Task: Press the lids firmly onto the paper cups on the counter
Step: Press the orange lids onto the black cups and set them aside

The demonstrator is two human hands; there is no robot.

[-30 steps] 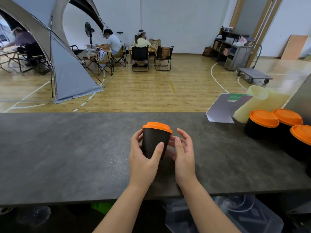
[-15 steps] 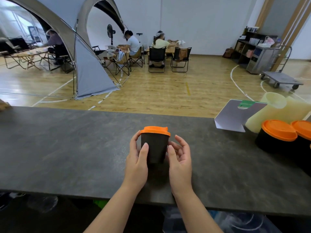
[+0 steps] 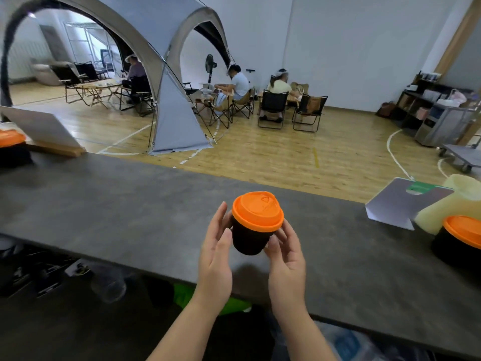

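Head view: black cup (image 3: 249, 239) with orange lid (image 3: 257, 211) on is held, tilted, between both hands above the grey tabletop (image 3: 130, 217). Left hand (image 3: 216, 259) and right hand (image 3: 286, 259) curl their fingers round it, seemingly lifted clear. Another lidded cup (image 3: 458, 243) stands at the right.

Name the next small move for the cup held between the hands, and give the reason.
Probably set the cup back down on the counter. It is tilted, lifted between the left hand and right hand, and its orange lid already looks seated evenly.
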